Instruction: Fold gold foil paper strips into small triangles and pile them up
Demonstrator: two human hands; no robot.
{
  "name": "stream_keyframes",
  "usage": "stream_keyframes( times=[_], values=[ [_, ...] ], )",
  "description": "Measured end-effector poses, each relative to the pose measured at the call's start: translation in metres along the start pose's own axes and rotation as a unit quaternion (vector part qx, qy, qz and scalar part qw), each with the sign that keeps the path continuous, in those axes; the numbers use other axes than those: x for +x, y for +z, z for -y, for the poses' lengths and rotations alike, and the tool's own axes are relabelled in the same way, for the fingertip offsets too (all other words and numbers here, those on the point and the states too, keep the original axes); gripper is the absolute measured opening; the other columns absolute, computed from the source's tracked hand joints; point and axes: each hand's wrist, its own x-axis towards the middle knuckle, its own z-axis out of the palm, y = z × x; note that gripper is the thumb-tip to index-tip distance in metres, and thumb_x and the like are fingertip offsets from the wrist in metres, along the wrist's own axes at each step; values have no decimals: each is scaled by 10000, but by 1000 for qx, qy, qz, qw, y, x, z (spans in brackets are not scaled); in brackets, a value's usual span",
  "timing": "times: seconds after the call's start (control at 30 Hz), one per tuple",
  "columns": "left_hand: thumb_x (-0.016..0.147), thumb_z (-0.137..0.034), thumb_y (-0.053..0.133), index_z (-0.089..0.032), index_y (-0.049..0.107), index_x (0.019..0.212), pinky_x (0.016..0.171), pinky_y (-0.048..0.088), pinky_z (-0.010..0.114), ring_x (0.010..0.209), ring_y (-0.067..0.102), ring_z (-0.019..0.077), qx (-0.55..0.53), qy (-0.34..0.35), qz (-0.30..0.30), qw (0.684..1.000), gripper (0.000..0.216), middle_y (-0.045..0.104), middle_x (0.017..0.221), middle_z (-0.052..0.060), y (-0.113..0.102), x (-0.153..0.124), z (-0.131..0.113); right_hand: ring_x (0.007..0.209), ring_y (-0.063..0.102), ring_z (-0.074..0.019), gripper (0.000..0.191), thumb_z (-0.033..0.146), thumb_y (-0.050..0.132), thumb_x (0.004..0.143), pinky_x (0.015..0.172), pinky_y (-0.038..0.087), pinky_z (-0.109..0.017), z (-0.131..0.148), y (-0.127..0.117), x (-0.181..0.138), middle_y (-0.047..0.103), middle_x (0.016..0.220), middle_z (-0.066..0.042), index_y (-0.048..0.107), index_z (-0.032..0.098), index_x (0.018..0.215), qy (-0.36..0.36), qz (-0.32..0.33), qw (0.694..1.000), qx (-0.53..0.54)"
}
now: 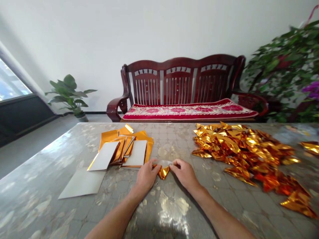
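Observation:
Between my two hands, low over the tabletop, is a sheet of gold foil paper (164,172), partly folded, with its gold side forming a downward point and a pale strip along the far edge. My left hand (147,173) pinches its left side between thumb and fingers. On the opposite side, my right hand (183,171) has thumb and fingertips closed on the right corner. To the left lies a loose stack of gold foil sheets (122,149), some showing white backs. Folded gold foil pieces (239,146) are heaped at the right.
The table (174,215) has a shiny, flower-patterned cover. One pale sheet (83,182) lies apart at the left. Clear plastic (294,132) rests at the right rear. Behind the table stand a dark wooden bench (179,83), a potted plant (71,94) and leafy greenery (289,66).

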Motion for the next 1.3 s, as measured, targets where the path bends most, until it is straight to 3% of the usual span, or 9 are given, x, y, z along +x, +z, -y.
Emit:
stream_keyframes(
  times=[0.1,0.23,0.47,0.57,0.67,0.77,0.87,1.07,1.3],
  values=[
    [841,-346,585,-255,685,1055,707,371,252,853,653,209,62,-4,-5,998,253,733,887,30,-2,-3,-8,659,586,-174,114,260,570,781,611,366,-260,1,2,1,656,679,10,673,217,807,-5,-4,998,-66],
    [857,-344,570,-259,646,1141,717,386,277,861,657,232,130,9,-4,991,306,722,901,48,-1,-4,-13,700,585,-174,279,137,530,778,637,362,-265,2,5,0,647,756,7,613,222,1031,-22,-13,985,-169],
    [805,-233,642,-235,518,1269,915,430,309,1108,572,232,156,87,-48,983,481,591,1168,73,3,-5,-8,975,549,-201,189,75,544,826,824,399,-288,5,-1,-2,616,978,-46,628,218,918,-136,9,959,-249],
    [804,-194,647,-232,541,1208,954,426,336,1102,542,233,185,134,-79,970,420,551,1140,63,3,-7,-7,969,521,-205,147,116,569,875,823,403,-296,4,-4,0,593,967,-50,665,224,901,-188,25,942,-275],
    [839,-149,603,-226,572,1088,909,435,317,1035,554,210,198,166,-57,964,262,570,1072,45,4,-9,-7,924,523,-191,172,136,535,922,795,413,-287,2,-5,2,586,906,-43,667,209,839,-224,67,934,-269],
    [884,-131,544,-218,575,942,819,434,276,914,580,179,195,168,-5,966,109,605,923,13,5,-10,-7,901,548,-162,223,68,492,919,793,429,-259,-1,-5,3,590,906,-35,671,195,888,-226,110,942,-224],
    [902,-133,527,-213,568,879,779,420,260,859,581,166,192,167,9,967,92,610,858,-2,4,-12,-6,891,569,-148,245,49,481,910,807,436,-248,-1,-7,4,595,908,-29,677,196,920,-214,137,948,-190],
    [915,-165,541,-206,575,812,783,406,265,860,567,168,225,198,17,954,116,612,872,6,-2,-24,-10,908,569,-163,104,152,547,916,801,424,-266,1,-11,6,594,919,-26,636,203,901,-197,148,951,-187],
    [923,-242,575,-228,614,918,845,414,289,942,567,185,233,209,26,949,42,627,978,9,-7,-32,-10,867,543,-156,110,124,554,883,751,402,-260,2,-10,7,576,887,-12,563,196,800,-170,149,957,-183]
  ],
)
